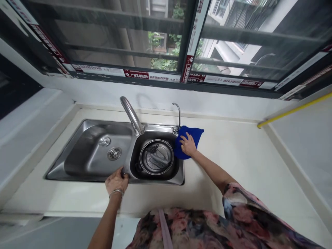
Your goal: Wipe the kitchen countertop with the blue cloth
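My right hand (188, 145) lies flat, fingers spread, on a blue cloth (193, 135) at the right rim of a steel double sink (85, 166). My left hand (116, 180) curls its fingers over the sink's front edge, between the two basins; a silver bangle is on that wrist. The right basin holds a round metal strainer pot (156, 161) with something dark inside. The left basin shows only its drain (114, 153).
A curved steel tap (131, 114) and a thin second spout (178, 114) rise behind the sink. Cream countertop (241, 155) stretches right. A dark-framed window (186, 41) runs along the back. A yellow pipe (293, 110) crosses the right wall.
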Tool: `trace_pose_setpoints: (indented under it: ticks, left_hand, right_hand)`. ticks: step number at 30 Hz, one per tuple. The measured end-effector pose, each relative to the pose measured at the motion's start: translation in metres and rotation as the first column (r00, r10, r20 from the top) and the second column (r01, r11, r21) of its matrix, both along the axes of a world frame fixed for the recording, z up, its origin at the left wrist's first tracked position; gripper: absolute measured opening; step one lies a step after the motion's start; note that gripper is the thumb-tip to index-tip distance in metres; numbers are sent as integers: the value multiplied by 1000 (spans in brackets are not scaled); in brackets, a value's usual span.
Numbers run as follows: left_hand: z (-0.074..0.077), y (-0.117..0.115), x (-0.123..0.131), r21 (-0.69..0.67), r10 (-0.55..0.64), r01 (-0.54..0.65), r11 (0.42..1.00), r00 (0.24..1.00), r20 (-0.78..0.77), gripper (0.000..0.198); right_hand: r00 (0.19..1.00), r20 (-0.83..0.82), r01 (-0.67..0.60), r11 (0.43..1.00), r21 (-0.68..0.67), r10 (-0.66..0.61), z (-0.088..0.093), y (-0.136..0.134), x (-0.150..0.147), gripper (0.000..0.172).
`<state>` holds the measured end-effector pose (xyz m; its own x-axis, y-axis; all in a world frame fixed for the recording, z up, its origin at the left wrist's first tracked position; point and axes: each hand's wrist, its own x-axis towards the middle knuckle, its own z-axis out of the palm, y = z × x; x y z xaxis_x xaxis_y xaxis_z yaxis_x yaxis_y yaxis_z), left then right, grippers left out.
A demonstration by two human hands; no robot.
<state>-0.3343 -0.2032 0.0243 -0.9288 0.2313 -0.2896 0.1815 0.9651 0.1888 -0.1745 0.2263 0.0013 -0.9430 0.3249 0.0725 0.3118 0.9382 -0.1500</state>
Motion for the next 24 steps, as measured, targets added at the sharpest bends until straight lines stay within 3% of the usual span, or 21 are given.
trace_pose_setpoints:
  ticks: [8, 15, 21, 24]
  left_hand:
    - [-4, 0, 6, 31, -35, 37, 999, 997, -65, 57]
    - [-10, 0, 7, 84, -36, 43, 995, 996, -84, 57]
    - [-16, -2, 6, 97, -59, 67, 993, 995, -86, 56]
    - [-17, -2, 5, 55, -48, 54, 997, 994, -98, 56]
  right_hand:
    - [998, -8, -63, 998, -30, 62, -6, -66, 76, 39]
    - [966, -114, -244, 963, -114, 231, -20, -120, 170, 55]
    - [949, -124, -308, 936, -169, 290, -15, -121, 257, 75]
    - [939, -60, -343, 923, -172, 338, -8, -105, 269, 85]
